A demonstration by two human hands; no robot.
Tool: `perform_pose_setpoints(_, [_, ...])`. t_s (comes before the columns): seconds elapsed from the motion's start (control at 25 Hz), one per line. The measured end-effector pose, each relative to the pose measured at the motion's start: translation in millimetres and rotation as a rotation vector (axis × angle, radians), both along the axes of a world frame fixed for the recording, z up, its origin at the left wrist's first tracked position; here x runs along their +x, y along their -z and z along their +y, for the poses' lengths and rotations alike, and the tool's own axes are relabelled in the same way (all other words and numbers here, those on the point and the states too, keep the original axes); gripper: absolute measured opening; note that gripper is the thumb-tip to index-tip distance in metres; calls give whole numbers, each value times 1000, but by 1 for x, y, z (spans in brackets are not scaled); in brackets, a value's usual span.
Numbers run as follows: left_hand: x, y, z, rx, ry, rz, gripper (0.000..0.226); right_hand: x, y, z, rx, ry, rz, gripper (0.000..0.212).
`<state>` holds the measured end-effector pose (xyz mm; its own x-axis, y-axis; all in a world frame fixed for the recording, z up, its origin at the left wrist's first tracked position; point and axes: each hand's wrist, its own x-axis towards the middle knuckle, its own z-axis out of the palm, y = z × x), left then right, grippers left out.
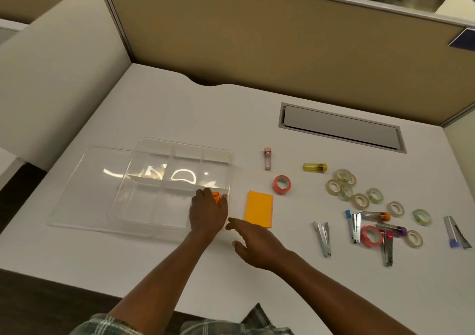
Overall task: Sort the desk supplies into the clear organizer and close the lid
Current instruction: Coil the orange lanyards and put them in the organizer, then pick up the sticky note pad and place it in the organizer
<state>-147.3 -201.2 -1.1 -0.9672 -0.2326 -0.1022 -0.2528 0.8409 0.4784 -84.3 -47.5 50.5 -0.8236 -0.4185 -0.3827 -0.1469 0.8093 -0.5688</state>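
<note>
Organizer (144,206) near-right compartment directly under left hand (208,214), gripping small orange item (216,196); right hand (257,242) relaxed, empty, just beside orange notepad (259,209), long axis pointing away.

Pretty sure we're looking at an office cubicle here. Tan partition panels (257,39) are running behind the white desk (154,119) at 12 o'clock, and a grey cable hatch (341,128) is sitting in it at 1 o'clock.
</note>
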Motion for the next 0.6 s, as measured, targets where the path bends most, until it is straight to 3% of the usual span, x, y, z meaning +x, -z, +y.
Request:
perform_pose_setpoints(0.16, [4,-14,1,-41,20,55,49,-4,10,12,21,226,130,40])
perform_pose_setpoints(0.32, [15,-27,20,18,270,358,48,-10,27,39,173,321,83,50])
perform_pose_setpoints(0.36, [18,-29,31,93,357,329,48,-8,32,45,191,311,30,53])
perform_pose_setpoints(0.44, [20,-30,57,273,385,76,52,-1,38,55,171,272,-34,54])
perform_pose_setpoints(0.52, [18,-23,81,333,229,-204,59,4,40,63,83,242,-33,52])
perform_pose_setpoints(0.6, [15,-18,96,286,81,-333,58,6,39,69,-14,284,-55,54])
